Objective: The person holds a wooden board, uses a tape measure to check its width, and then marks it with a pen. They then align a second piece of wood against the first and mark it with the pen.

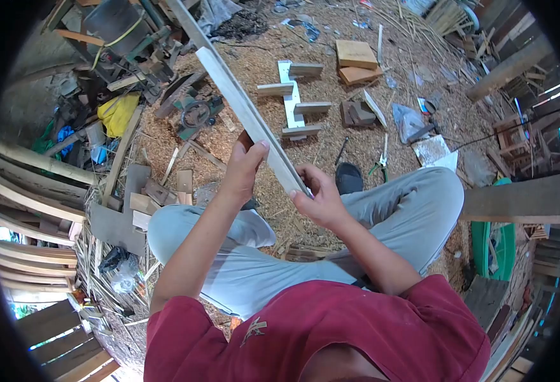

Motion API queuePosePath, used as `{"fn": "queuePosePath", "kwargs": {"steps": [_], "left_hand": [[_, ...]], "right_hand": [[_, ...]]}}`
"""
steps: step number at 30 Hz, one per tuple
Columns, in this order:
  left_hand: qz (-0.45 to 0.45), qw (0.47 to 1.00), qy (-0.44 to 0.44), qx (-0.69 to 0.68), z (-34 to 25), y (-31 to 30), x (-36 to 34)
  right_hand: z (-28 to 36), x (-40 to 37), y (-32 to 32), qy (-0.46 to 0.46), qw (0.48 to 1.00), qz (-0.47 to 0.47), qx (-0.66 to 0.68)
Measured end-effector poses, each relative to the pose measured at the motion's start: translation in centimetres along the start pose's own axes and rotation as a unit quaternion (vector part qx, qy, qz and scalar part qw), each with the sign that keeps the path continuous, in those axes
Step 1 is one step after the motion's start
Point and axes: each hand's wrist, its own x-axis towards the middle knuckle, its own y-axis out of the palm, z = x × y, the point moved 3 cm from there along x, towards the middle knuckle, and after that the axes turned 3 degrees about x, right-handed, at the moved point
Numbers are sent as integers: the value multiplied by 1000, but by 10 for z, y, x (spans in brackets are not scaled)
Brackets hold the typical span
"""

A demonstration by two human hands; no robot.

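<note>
Two narrow wooden strips (230, 90) lie along each other, slanting from my lap up to the top left, the rear one reaching farther. My left hand (247, 167) wraps round them partway along, thumb on the upper face. At the near end my right hand (319, 196) grips the strips between thumb and fingers. Beyond my hands, a white board (289, 95) rests on the wood shavings, with several short wooden pieces (313, 107) set across it on both sides. A pair of green-handled pliers (382, 162) lies to the right.
Two stacked wood blocks (357, 56) sit at the far right of the board, with a darker block (359, 114) nearer. A machine part with a round wheel (195, 114) stands on the left. A green basin (495, 245) is by the right-hand beam (525, 198). Offcuts (145, 202) lie near my left knee.
</note>
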Motion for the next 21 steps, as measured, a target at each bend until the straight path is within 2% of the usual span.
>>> {"fn": "queuePosePath", "kwargs": {"steps": [3, 9, 18, 21], "left_hand": [[11, 998, -55, 13, 9, 1, -5], [33, 993, -95, -67, 8, 4, -7], [13, 990, -135, -33, -3, 5, 1], [1, 989, -143, -27, 6, 3, 6]], "right_hand": [[-5, 2, 0, 3, 1000, -6, 16], [-8, 6, -2, -10, 999, -8, 29], [-12, 13, -1, -5, 998, -11, 57], [-23, 15, -3, 63, 996, 9, 68]]}}
